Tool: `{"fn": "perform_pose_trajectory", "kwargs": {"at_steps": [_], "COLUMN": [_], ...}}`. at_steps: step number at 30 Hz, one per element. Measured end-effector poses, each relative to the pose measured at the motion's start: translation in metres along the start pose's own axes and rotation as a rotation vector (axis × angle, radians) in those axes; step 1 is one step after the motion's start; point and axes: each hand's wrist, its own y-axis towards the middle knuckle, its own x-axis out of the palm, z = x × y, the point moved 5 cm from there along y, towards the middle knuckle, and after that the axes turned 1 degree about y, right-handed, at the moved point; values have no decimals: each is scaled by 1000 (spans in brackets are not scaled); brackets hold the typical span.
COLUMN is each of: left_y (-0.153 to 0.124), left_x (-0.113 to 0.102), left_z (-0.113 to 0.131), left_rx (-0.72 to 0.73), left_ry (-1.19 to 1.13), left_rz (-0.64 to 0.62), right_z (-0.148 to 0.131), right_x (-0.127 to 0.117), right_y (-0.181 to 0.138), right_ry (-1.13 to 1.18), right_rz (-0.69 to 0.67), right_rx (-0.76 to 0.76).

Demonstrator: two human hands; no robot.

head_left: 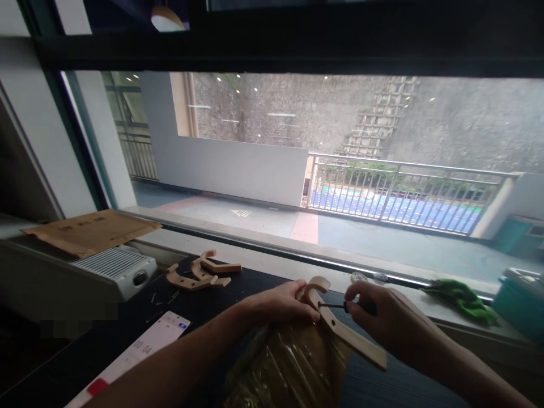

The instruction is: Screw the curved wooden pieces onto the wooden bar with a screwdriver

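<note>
My left hand (278,304) grips the hooked end of a curved wooden piece (348,334) whose long flat arm runs down to the right. My right hand (380,314) is closed on a small dark-handled screwdriver (340,306), its thin shaft pointing left at the wooden piece near the hook. Under both hands lies a crinkled gold-brown plastic bag (289,368) on the dark desk (204,306).
Several more curved wooden pieces (202,275) lie at the back left of the desk, with small nails beside them. A phone (136,351) lies at the front left, a white heater with cardboard on it (114,266) further left. A green cloth (461,297) and teal box (521,303) sit on the right sill.
</note>
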Motion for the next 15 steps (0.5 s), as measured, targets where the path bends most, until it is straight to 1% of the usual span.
{"fn": "perform_pose_trajectory", "kwargs": {"at_steps": [1, 3, 4, 6, 7, 9, 13, 15], "left_y": [-4, -12, -18, -30, -36, -45, -57, -57], "left_x": [2, 5, 4, 0, -1, -2, -13, -12], "left_z": [-9, -29, -38, -55, -62, -72, -75, -75], "left_rx": [44, 96, 125, 127, 124, 106, 190, 219], "left_ry": [-115, -249, -258, -171, -141, -167, -158, -160], "left_rz": [34, 95, 157, 279, 293, 234, 259, 218], "right_z": [-11, -35, -46, -67, -76, -93, -121, -132], "right_x": [-7, -10, -9, -3, 2, 12, 27, 30], "right_y": [5, 14, 18, 27, 31, 38, 44, 43], "right_ry": [-93, -217, -232, -239, -244, -283, -453, -542], "right_rz": [-15, -119, -163, -247, -284, -352, -432, -467], "right_rx": [-36, -161, -215, -321, -366, -446, -532, -559]}}
